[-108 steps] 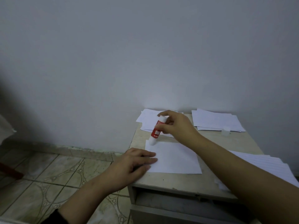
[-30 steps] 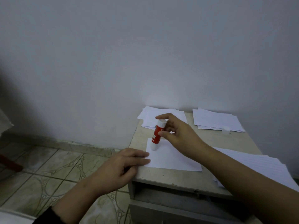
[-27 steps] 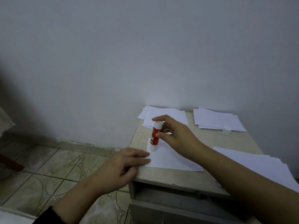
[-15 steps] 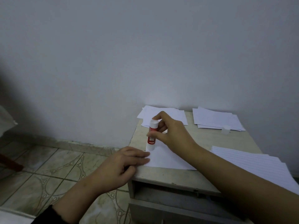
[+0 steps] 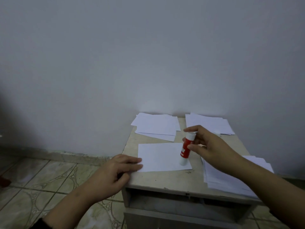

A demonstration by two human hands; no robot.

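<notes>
A white sheet of paper (image 5: 160,156) lies flat on the small beige table (image 5: 165,179). My left hand (image 5: 115,172) presses its straight fingers on the sheet's left edge. My right hand (image 5: 208,146) grips a red and white glue stick (image 5: 185,148), held nearly upright with its white tip down on the sheet near the right edge.
Two piles of white sheets lie at the back of the table, a left pile (image 5: 156,126) and a right pile (image 5: 208,123). A stack of lined paper (image 5: 231,176) sits at the right front. A small white cap (image 5: 217,132) lies by the back right pile. Tiled floor (image 5: 41,182) spreads to the left.
My right hand has carried the glue stick from the sheet's left edge across to its right side. My left hand stays on the left edge.
</notes>
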